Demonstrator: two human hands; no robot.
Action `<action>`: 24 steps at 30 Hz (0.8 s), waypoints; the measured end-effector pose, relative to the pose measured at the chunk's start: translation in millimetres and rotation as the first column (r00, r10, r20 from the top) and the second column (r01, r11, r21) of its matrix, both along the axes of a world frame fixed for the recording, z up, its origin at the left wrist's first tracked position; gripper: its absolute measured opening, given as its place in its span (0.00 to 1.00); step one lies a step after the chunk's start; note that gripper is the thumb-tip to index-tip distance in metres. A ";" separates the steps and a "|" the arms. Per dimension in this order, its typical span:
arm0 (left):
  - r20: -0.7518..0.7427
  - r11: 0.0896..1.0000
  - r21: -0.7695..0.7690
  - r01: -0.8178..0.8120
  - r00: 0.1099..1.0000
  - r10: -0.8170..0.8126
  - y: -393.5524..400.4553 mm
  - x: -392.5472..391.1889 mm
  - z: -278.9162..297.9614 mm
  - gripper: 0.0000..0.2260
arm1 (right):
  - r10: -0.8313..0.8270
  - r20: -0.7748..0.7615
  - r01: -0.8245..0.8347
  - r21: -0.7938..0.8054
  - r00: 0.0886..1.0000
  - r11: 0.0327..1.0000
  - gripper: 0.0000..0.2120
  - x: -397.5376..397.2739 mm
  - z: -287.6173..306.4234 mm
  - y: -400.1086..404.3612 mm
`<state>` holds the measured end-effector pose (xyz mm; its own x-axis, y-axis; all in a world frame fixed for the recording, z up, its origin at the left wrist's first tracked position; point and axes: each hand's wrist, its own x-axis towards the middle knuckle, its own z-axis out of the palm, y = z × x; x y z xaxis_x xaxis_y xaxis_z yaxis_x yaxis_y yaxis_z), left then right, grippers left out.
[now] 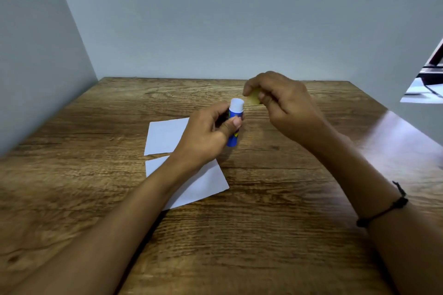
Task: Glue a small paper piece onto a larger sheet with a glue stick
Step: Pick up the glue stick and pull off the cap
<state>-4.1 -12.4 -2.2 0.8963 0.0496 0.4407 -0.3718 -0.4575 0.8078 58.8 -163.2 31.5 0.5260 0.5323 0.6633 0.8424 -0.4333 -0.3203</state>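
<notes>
My left hand (pixel 208 132) grips a blue glue stick (pixel 235 124) upright above the table, its white glue tip bare at the top. Just right of that tip, my right hand (pixel 282 105) pinches the yellow cap (pixel 254 99) between thumb and fingers, apart from the stick. Two white paper sheets lie on the wood to the left: one farther sheet (pixel 165 135) and one nearer sheet (pixel 203 187), which my left forearm partly covers. Which sheet is the smaller I cannot tell.
The wooden table (pixel 263 235) meets grey walls at the back and on the left. Its right edge runs diagonally at the far right, where part of a dark object (pixel 431 72) shows beyond the wall. A black cord bracelet circles my right wrist.
</notes>
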 end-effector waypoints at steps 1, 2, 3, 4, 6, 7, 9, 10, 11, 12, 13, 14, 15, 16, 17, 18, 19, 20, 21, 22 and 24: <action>-0.005 0.999 -0.034 -0.026 1.000 0.026 -0.4 0.1 0.0 0.05 | -0.073 -0.014 0.071 -0.107 0.997 0.992 0.13 5.1 -7.2 0.9; -0.013 0.996 -0.066 -0.052 0.999 0.051 -0.3 0.5 -0.3 0.06 | -0.119 -0.021 0.111 -0.238 0.993 0.965 0.13 9.6 -15.8 2.4; -0.020 0.993 -0.089 -0.075 0.997 0.074 0.1 0.9 -0.6 0.06 | -0.130 -0.024 0.113 -0.350 0.991 0.930 0.13 12.3 -23.9 4.8; -0.027 0.990 -0.104 -0.093 0.995 0.091 1.2 1.5 -1.1 0.06 | -0.120 -0.030 0.096 -0.429 0.992 0.898 0.14 13.8 -30.8 7.5; -0.032 0.986 -0.118 -0.117 0.993 0.114 3.2 2.6 -2.4 0.07 | -0.107 -0.044 0.070 -0.507 0.993 0.859 0.15 13.8 -37.7 10.7; -0.029 0.984 -0.127 -0.126 0.992 0.123 4.4 3.2 -2.6 0.08 | -0.114 -0.033 0.079 -0.528 0.993 0.845 0.15 13.6 -38.3 11.0; -0.026 0.978 -0.158 -0.136 0.991 0.134 5.7 3.7 -1.5 0.08 | -0.140 0.058 0.149 -0.524 0.988 0.839 0.17 13.0 -37.0 10.3; -0.025 0.973 -0.187 -0.137 0.991 0.135 6.2 4.3 -0.6 0.06 | -0.143 0.112 0.179 -0.471 0.983 0.864 0.18 10.9 -35.4 10.4; -0.023 0.964 -0.231 -0.133 0.991 0.131 6.9 5.0 1.0 0.04 | -0.140 0.116 0.173 -0.370 0.983 0.913 0.18 5.9 -32.7 11.7; -0.022 0.951 -0.283 -0.128 0.992 0.127 7.5 5.9 2.6 0.02 | -0.123 0.055 0.133 -0.234 0.991 0.963 0.18 -1.2 -29.0 14.8; -0.018 0.935 -0.330 -0.126 0.992 0.127 7.9 6.4 4.7 0.03 | -0.076 -0.039 0.073 -0.091 0.996 0.993 0.18 -8.7 -25.3 19.2; -0.015 0.921 -0.371 -0.120 0.992 0.123 8.6 7.0 5.7 0.03 | -0.017 -0.134 0.019 0.015 0.991 1.000 0.17 -15.7 -23.3 24.2; -0.011 0.910 -0.398 -0.116 0.992 0.122 9.3 8.2 6.0 0.02 | 0.027 -0.211 -0.011 0.076 0.977 0.997 0.16 -21.6 -23.0 29.7; -0.010 0.903 -0.414 -0.116 0.992 0.123 10.0 9.2 5.8 0.02 | 0.050 -0.270 -0.021 0.110 0.962 0.994 0.15 -25.6 -24.7 34.0; -0.010 0.901 -0.418 -0.118 0.992 0.125 10.5 9.8 5.4 0.03 | 0.064 -0.315 -0.019 0.143 0.947 0.990 0.15 -27.5 -27.3 37.4; -0.010 0.899 -0.422 -0.118 0.992 0.126 11.0 10.6 4.3 0.03 | 0.069 -0.352 -0.004 0.182 0.934 0.983 0.14 -27.4 -30.5 39.9; -0.012 0.899 -0.422 -0.120 0.992 0.127 10.9 11.3 3.3 0.03 | 0.074 -0.390 0.017 0.223 0.918 0.975 0.14 -26.9 -33.8 41.2; -0.013 0.898 -0.423 -0.124 0.991 0.131 11.0 11.8 2.0 0.03 | 0.080 -0.432 0.037 0.257 0.898 0.966 0.14 -25.5 -37.3 42.6; -0.014 0.897 -0.423 -0.128 0.991 0.135 10.6 11.9 1.1 0.03 | 0.089 -0.474 0.053 0.278 0.876 0.959 0.14 -24.4 -40.2 43.5; -0.014 0.897 -0.423 -0.127 0.991 0.133 9.7 12.1 0.2 0.02 | 0.102 -0.511 0.062 0.294 0.853 0.954 0.14 -23.9 -42.0 44.2; -0.007 0.906 -0.407 -0.121 0.992 0.129 8.9 13.1 -0.9 0.02 | 0.162 -0.592 0.063 0.341 0.789 0.938 0.14 -23.0 -43.8 46.3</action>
<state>9.0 -3.4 -3.1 0.8624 0.3388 0.3762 -0.3507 -0.1360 0.9266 35.8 -116.9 -12.2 0.8540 0.3810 0.3543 0.4418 -0.1714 -0.8806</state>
